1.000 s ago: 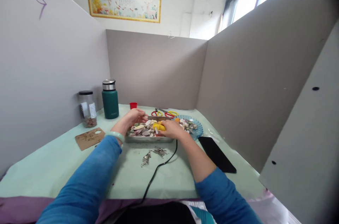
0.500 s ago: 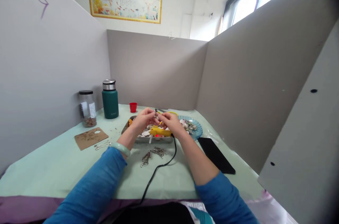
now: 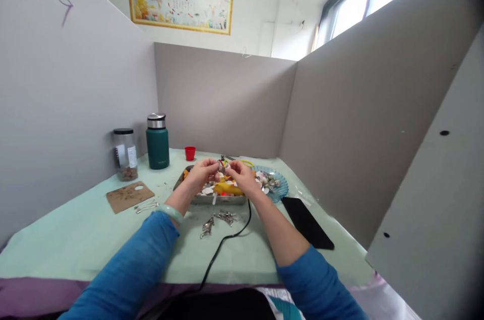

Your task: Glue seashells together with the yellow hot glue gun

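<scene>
Above a metal tray (image 3: 218,200) my left hand (image 3: 203,174) and my right hand (image 3: 244,177) face each other with fingertips pinched. Between them is a small item, partly metallic, too small and covered to name. Across the tray lies a yellow glue gun (image 3: 228,189) with a glowing red spot, a white stick end near its front and a black cord (image 3: 227,238) running toward me. White and orange pieces fill the tray around it. Small metal clips (image 3: 207,227) lie in a pile on the cloth in front.
A blue plate (image 3: 283,186) with small flower-like pieces stands right of the tray, near a black phone-like slab (image 3: 308,222). To the left are a green bottle (image 3: 158,142), a clear jar (image 3: 126,156), a red cup (image 3: 189,153) and a brown card (image 3: 130,196). Grey partitions enclose the table.
Both hands have drawn slightly apart at the fingertips, and my left hand has shifted a little left and down. The tray, glue gun and metal clips stay put.
</scene>
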A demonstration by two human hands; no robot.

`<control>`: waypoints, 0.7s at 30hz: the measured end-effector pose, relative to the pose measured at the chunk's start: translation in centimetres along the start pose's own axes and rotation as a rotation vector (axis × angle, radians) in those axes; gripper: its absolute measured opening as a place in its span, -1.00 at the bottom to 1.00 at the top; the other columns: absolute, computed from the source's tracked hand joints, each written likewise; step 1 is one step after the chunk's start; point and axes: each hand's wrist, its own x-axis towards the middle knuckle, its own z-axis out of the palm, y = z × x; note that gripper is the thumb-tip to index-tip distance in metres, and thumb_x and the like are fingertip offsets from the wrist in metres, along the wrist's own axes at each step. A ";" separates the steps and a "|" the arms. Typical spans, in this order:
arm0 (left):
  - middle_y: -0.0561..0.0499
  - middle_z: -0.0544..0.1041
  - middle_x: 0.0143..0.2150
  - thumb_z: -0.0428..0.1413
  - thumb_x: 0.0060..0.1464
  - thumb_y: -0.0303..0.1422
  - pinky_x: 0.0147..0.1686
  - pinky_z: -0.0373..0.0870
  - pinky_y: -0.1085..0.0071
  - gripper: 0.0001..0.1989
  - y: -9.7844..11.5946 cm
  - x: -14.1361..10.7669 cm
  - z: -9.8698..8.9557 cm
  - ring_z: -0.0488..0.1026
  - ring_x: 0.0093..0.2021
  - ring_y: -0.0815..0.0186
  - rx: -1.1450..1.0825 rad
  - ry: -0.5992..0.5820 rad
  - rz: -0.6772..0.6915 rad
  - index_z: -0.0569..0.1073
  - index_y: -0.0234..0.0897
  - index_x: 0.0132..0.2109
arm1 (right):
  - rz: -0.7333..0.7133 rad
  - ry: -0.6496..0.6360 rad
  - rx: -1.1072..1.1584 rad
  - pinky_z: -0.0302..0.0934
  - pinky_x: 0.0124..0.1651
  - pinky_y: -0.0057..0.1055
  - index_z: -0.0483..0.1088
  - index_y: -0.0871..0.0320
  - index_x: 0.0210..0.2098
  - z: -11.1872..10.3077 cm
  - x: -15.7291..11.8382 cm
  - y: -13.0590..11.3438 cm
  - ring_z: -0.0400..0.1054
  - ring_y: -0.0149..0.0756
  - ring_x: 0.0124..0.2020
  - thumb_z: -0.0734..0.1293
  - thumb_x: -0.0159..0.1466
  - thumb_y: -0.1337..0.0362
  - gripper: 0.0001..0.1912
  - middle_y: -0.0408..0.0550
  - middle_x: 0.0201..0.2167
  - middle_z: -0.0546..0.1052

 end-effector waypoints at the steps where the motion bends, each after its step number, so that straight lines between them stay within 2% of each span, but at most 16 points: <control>1: 0.08 0.41 -0.59 0.28 -0.17 -0.28 -0.48 0.37 0.43 -0.70 0.0 0.0 0.0 0.38 -0.59 0.42 -0.007 0.001 -0.012 0.35 -0.35 -0.37 | -0.003 -0.009 -0.005 0.26 -0.41 -0.48 0.28 0.17 -0.30 0.0 0.0 0.1 0.34 -0.43 -0.47 0.33 0.07 0.16 -0.74 -0.19 -0.47 0.40; 4: 0.07 0.40 -0.59 0.28 -0.17 -0.32 -0.49 0.37 0.44 -0.72 -0.1 -0.1 0.0 0.37 -0.60 0.42 -0.051 0.002 -0.043 0.35 -0.35 -0.37 | -0.043 -0.031 -0.037 0.22 -0.50 -0.50 0.27 0.15 -0.28 0.0 -0.1 0.3 0.31 -0.45 -0.56 0.33 0.09 0.16 -0.74 -0.22 -0.52 0.37; 8: 0.07 0.39 -0.58 0.29 -0.18 -0.40 -0.52 0.34 0.48 -0.75 -0.2 0.0 -0.2 0.37 -0.59 0.43 -0.119 -0.025 -0.087 0.38 -0.37 -0.37 | -0.141 0.002 -0.109 0.15 -0.58 -0.53 0.34 0.15 -0.29 -0.1 -0.3 0.2 0.21 -0.50 -0.65 0.31 0.13 0.14 -0.77 -0.23 -0.56 0.35; 11: 0.06 0.38 -0.60 0.27 -0.14 -0.42 -0.53 0.34 0.48 -0.79 -0.3 0.0 -0.4 0.36 -0.59 0.43 -0.145 -0.055 -0.124 0.39 -0.38 -0.37 | -0.194 0.028 -0.166 0.19 -0.54 -0.50 0.39 0.15 -0.25 -0.1 -0.3 0.3 0.24 -0.47 -0.62 0.29 0.17 0.15 -0.77 -0.17 -0.52 0.40; 16: 0.06 0.36 -0.60 0.25 -0.12 -0.46 -0.52 0.36 0.48 -0.84 -0.4 0.0 -0.5 0.36 -0.59 0.44 -0.194 -0.069 -0.163 0.41 -0.40 -0.37 | -0.256 0.066 -0.232 0.29 -0.44 -0.45 0.43 0.14 -0.21 0.1 -0.4 0.2 0.33 -0.41 -0.51 0.27 0.19 0.16 -0.76 -0.04 -0.33 0.47; 21: 0.06 0.36 -0.58 0.22 -0.09 -0.49 -0.53 0.38 0.48 -0.88 -0.5 0.1 -0.5 0.34 -0.59 0.45 -0.219 -0.079 -0.171 0.43 -0.42 -0.36 | -0.260 0.071 -0.241 0.32 -0.38 -0.42 0.39 0.14 -0.23 0.4 -0.8 0.0 0.38 -0.36 -0.45 0.28 0.18 0.19 -0.79 -0.06 -0.37 0.49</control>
